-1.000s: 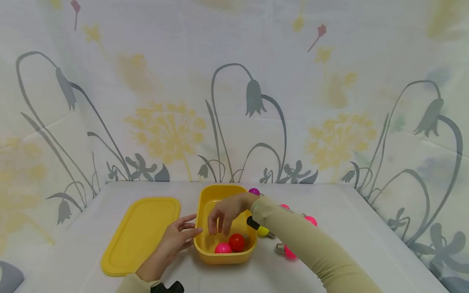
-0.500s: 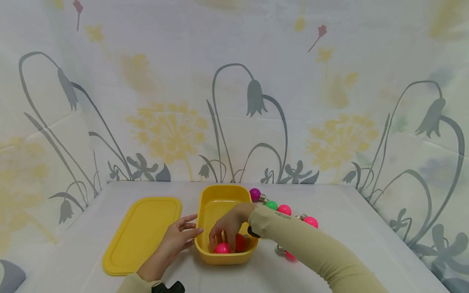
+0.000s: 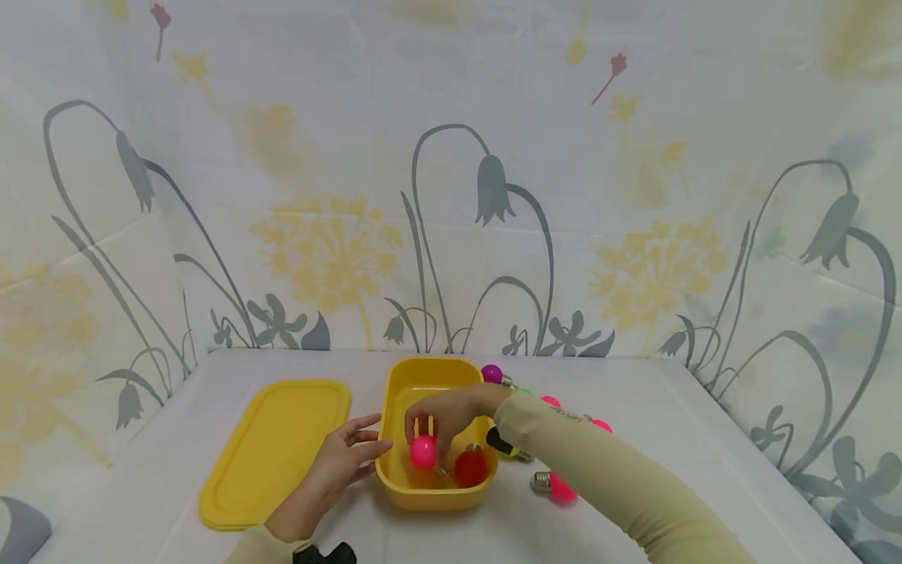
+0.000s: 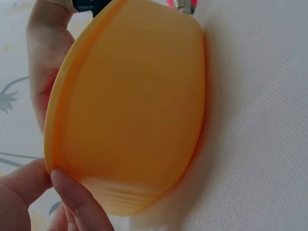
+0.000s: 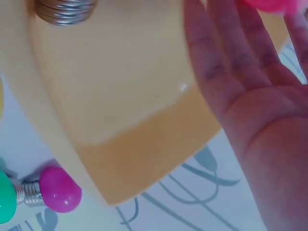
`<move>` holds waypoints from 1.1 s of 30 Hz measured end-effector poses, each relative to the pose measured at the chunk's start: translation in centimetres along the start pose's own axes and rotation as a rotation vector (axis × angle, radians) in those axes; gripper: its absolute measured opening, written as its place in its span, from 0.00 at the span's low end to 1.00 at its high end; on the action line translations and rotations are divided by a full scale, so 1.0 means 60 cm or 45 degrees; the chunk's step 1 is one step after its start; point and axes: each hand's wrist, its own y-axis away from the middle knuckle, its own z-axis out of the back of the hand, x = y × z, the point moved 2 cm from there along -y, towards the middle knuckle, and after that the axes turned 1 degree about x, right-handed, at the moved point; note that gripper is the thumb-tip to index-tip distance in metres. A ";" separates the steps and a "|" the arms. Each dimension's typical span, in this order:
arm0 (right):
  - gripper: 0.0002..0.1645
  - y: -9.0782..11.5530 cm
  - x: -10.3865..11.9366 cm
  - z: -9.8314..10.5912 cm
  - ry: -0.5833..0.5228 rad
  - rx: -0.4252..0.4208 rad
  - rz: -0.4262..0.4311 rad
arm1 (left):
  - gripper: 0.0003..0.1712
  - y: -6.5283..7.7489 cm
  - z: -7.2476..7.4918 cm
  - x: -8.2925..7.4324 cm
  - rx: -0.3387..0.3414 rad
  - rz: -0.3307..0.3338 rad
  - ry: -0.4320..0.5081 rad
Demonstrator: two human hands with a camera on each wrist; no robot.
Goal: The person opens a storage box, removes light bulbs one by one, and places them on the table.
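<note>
In the head view my right hand (image 3: 451, 415) is inside a yellow plastic box (image 3: 435, 500) and grips a pink light bulb (image 3: 423, 453) just off the floor of the box. A red light bulb (image 3: 470, 468) lies in the box beside it; its metal screw base (image 5: 65, 9) shows in the right wrist view. At the box's left side my left hand (image 3: 345, 454) pinches the rim between thumb and finger, seen close in the left wrist view, where the outer wall (image 4: 130, 101) fills the middle.
A yellow lid (image 3: 275, 454) lies flat to the left. Right of the box lie several bulbs, among them a purple bulb (image 3: 492, 374), a green bulb (image 5: 6, 197) and a pink bulb (image 3: 562, 489), some partly behind my right forearm. A patterned cloth (image 3: 451, 235) stands behind the table.
My right hand went down to the bulbs in the box, took hold of the pink bulb and raised it slightly. The red bulb has turned and shifted right. My left hand stays at the rim.
</note>
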 end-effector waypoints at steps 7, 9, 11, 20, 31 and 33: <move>0.23 0.042 -0.007 0.027 -0.204 -0.351 0.098 | 0.30 0.003 -0.001 -0.004 0.001 0.003 0.006; 0.24 0.060 -0.012 0.028 -0.235 -0.447 0.086 | 0.30 0.005 -0.002 -0.006 -0.003 0.001 0.004; 0.25 0.078 -0.018 0.025 -0.273 -0.533 0.069 | 0.30 0.006 -0.002 -0.007 -0.004 0.003 0.002; 0.24 0.163 -0.049 -0.011 -0.428 -0.959 0.034 | 0.30 0.006 -0.001 -0.005 -0.009 0.014 0.002; 0.24 0.258 -0.111 -0.074 -0.567 -1.291 -0.270 | 0.31 0.007 -0.001 -0.009 -0.013 0.018 -0.008; 0.25 0.271 -0.125 -0.086 -0.566 -1.322 -0.320 | 0.30 0.008 -0.001 -0.008 -0.010 0.021 -0.009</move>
